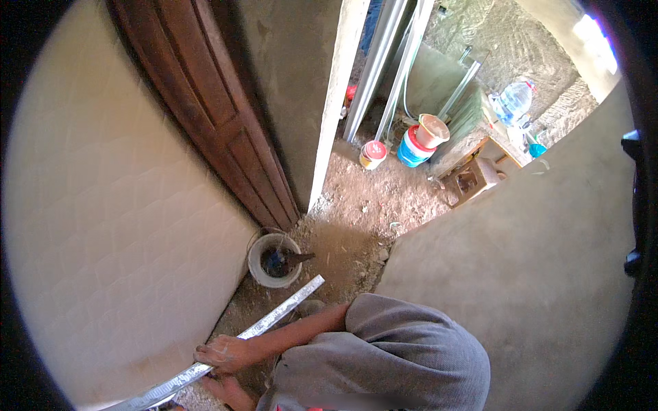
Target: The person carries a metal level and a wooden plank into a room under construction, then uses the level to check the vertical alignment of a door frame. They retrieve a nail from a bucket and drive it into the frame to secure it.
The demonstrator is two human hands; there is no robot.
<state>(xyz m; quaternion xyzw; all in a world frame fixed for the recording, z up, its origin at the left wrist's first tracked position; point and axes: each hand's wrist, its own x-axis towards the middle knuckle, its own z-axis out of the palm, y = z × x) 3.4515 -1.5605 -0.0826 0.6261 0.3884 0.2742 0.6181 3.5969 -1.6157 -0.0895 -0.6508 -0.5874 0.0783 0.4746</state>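
Note:
A long silver metal bar (277, 314) with whitish smears slants from the lower left edge toward the middle, close along the foot of the pale wall. My right hand (227, 353) is closed over it, back of the hand up, and its forearm comes in from the right out of grey cloth. Just under that hand, more bare skin (232, 393) shows beside the bar and is cut off by the lower edge. Whether this is my left hand or a foot, I cannot tell. Past the bar's far end stands a whitish bucket (274, 260) with a dark tool leaning in it.
A pale patterned wall (123, 240) rises on the left, beside a brown wooden door (219, 109). On the right is a grey plastered wall (521, 274). Beyond the doorway stand metal profiles (375, 68), a small lidded tub (373, 155), a blue-and-white bucket (413, 149) and a water bottle (515, 99).

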